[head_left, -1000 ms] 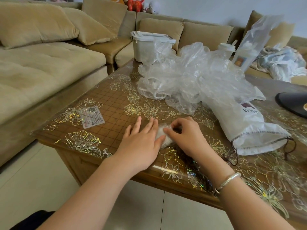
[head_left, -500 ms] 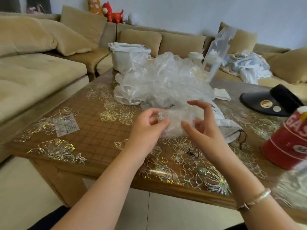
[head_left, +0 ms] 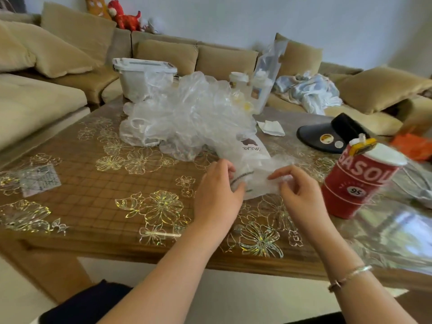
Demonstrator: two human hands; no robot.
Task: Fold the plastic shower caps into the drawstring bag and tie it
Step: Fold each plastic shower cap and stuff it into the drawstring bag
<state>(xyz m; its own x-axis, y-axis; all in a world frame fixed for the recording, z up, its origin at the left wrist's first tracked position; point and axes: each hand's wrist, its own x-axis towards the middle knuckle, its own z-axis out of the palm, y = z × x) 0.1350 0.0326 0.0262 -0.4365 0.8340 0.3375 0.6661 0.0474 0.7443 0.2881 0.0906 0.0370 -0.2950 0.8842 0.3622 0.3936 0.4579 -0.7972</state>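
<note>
Views: one, head-worn, wide-angle.
Position: above the near edge of the table [head_left: 77, 202], over the person's own forearms.
Direction: forward and down across the tabletop toward the sofa [head_left: 224, 59] and wall.
Nearness: close; forearms fill the foreground.
Overlap: none, single view.

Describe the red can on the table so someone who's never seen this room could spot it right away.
Start at the wooden table with gold flower patterns, then look to its right side, just beyond the right hand. The red can stands upright there, near a black visor. It is the only red cylinder, with big white lettering and a white top.
</note>
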